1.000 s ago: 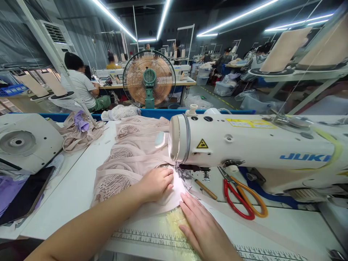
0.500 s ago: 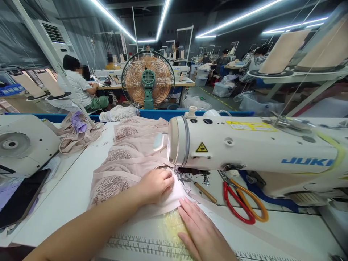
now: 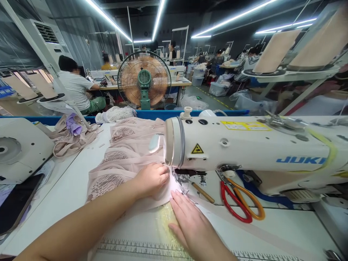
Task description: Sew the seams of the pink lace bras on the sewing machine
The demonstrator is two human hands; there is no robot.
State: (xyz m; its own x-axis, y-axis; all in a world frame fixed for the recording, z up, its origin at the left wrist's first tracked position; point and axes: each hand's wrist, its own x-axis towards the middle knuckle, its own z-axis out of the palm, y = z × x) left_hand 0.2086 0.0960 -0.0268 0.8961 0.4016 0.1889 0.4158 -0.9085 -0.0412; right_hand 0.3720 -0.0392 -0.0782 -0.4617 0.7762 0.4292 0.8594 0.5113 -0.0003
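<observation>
at the left edge, a second white machine (image 3: 24, 152) stands on the white table (image 3: 67, 177). a dark phone (image 3: 20, 204) lies in front of it. two thread cones (image 3: 42, 85) stand on a rack behind. just right of the second machine, a heap of beige straps (image 3: 63, 146) carries a piece of purple cloth (image 3: 74, 125). beyond the table, a seated person (image 3: 74, 87) in a pale shirt faces away to the right.

a row of pink lace garments (image 3: 136, 146) extends along the table to the head of the sewing machine. a green fan (image 3: 144, 79) stands behind the row. printed ruler marks (image 3: 141, 248) run along the near edge of the table.

the left hand (image 3: 152, 179) rests on the cloth with fingers bent; whether it pinches the material cannot be told. the pale pink fabric (image 3: 164, 195) lies beneath and between the hands, its upper end at the needle area of the white sewing machine (image 3: 244, 141), marked "juki". a yellow patch (image 3: 165, 223) shows on the table below the fabric. the right hand (image 3: 190, 219) lies flat, fingers extended and unclenched, fingertips at the right edge of the fabric.

farther right, a wooden-handled tool (image 3: 202, 192) lies near scissors (image 3: 241, 203) with one red and one orange handle. two large cones (image 3: 277, 50) stand above the machine arm.
</observation>
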